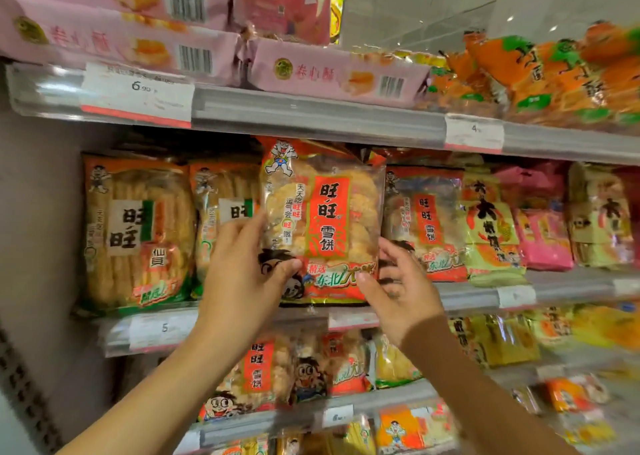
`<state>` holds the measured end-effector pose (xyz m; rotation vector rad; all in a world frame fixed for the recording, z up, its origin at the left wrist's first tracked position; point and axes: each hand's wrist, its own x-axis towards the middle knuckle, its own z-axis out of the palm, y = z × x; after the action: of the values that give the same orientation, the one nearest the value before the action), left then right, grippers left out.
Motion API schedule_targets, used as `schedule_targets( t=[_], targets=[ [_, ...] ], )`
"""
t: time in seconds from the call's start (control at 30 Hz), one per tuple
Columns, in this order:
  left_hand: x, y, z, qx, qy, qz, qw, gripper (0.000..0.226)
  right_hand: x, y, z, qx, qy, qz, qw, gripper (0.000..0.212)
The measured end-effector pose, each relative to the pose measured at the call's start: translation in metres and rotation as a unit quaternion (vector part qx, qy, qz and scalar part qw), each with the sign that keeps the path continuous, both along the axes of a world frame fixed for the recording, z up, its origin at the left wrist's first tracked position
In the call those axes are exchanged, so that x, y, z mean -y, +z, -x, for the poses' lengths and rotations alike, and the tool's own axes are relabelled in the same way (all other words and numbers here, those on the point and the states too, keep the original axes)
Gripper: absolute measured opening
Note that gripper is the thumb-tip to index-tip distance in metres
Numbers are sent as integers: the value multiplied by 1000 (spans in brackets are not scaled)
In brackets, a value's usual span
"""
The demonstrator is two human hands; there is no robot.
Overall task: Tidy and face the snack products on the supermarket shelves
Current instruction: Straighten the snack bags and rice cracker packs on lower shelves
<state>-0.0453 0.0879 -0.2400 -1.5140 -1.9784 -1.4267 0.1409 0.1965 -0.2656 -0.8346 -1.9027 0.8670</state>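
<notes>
Both hands [242,264] [398,288] grasp red cracker bag [325,219] w/ grey shelf rail [311,115] above.

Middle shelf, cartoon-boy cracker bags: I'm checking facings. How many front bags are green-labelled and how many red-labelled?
Green-labelled bags: 2
Red-labelled bags: 2, one gripped by the left hand
Total: 4

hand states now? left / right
Left hand: closed on the red rice cracker bag, grip at its lower left edge.
Right hand: on the bag's lower right corner, fingers curled; firm grip cannot be told.
</notes>
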Motion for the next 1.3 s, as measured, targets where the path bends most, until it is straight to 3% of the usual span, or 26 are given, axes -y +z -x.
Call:
schedule_targets(
  t=[0.13, 0.33, 0.47, 0.57, 0.77, 0.9, 1.0, 1.17, 1.3],
  targets=[
    [-49, 6, -20, 7, 23, 26, 999, 71, -51, 13, -11, 64, -45, -66, 995, 56],
    [-86, -3, -27, -19, 151, 99, 983, 66, -103, 17, 5, 165, -44, -162, 972, 60],
    [-97, -12, -36, -20, 156, 140, 978, 88, -110, 13, 8, 249, -39, -227, 941, 57],
    [-97, -22, -44, -69, 157, 186, 967, 84, -106, 4, 11, 290, -31, -245, 925, 53],
    [-100, -34, -46, -82, 161, 214, 960, 74, -105, -15, 12, 324, -24, -268, 907, 62],
    [-101, -35, -51, -105, 187, 239, 947, 76, -101, -20, 11, 315, -29, -251, 915, 58],
    [-101, -36, -62, -173, 188, 220, 941, 77, -98, -20, 9, 281, -31, -226, 932, 55],
    [-99, -61, -96, -239, 41, 126, 962, 58, -84, -29, -23, 175, 39, -218, 959, 54],
    [-99, -95, -119, -264, -35, 124, 956, 58, -81, -41, -77, 131, 3, -205, 970, 46]
  ],
)
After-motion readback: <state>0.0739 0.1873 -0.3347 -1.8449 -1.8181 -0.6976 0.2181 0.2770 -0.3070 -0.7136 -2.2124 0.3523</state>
